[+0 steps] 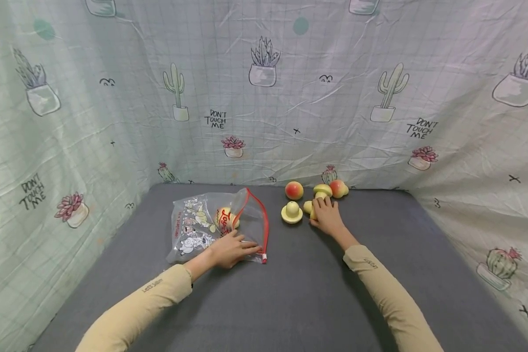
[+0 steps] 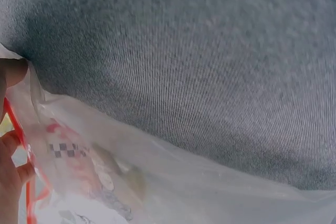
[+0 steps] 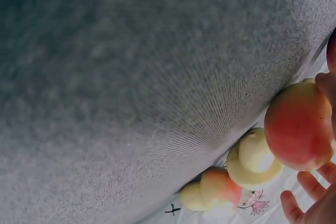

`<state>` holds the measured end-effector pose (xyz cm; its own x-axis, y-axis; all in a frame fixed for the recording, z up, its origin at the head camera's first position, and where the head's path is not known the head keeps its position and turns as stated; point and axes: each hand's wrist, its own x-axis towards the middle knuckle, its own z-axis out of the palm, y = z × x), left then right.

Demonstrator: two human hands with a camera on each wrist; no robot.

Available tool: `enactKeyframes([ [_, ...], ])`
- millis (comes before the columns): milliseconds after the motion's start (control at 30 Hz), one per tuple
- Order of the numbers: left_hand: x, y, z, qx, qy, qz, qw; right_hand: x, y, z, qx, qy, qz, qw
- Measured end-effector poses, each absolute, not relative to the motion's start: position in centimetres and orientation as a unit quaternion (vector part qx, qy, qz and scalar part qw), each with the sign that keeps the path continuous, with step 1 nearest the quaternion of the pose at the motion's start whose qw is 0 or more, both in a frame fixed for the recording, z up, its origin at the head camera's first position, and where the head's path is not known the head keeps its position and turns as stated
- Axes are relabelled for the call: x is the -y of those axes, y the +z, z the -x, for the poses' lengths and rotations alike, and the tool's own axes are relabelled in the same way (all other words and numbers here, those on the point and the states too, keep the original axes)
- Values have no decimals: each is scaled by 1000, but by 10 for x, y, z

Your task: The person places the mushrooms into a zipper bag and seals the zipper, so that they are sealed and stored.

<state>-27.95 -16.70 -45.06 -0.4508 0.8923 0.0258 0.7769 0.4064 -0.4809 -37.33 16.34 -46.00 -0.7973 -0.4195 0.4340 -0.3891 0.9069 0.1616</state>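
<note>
On the left, my left hand (image 1: 233, 248) holds the near edge of a clear zip bag (image 1: 257, 222) by its red-trimmed mouth. The left wrist view shows thumb and fingers (image 2: 11, 142) on either side of the film at the red strip. Inside the bag lies a yellowish toy mushroom (image 1: 236, 223), partly behind red print. My right hand (image 1: 328, 215) grips another mushroom, with a red and yellow cap (image 3: 298, 127), thumb on one side and fingers on the other. Its stem (image 1: 308, 207) shows beside the fingers in the head view.
Around my right hand are a red-capped mushroom (image 1: 294, 190), one with its stem up (image 1: 292, 215), a second stem-up one (image 1: 323, 188) and one on its side (image 1: 337, 188). A printed cloth (image 1: 264, 112) hangs along the back and sides of the grey table (image 1: 281, 303).
</note>
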Motion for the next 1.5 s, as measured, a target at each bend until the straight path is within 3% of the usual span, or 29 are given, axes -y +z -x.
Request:
enactKeyframes([
  [300,163,-453,278,816,179,527,159,-163,-458,371,951,-26,-199,234],
  [900,159,-457,273,829,193,505,145,-169,-462,363,952,-1,-213,220],
  [1500,159,-457,272,823,173,515,167,-172,-460,355,938,-41,-220,267],
])
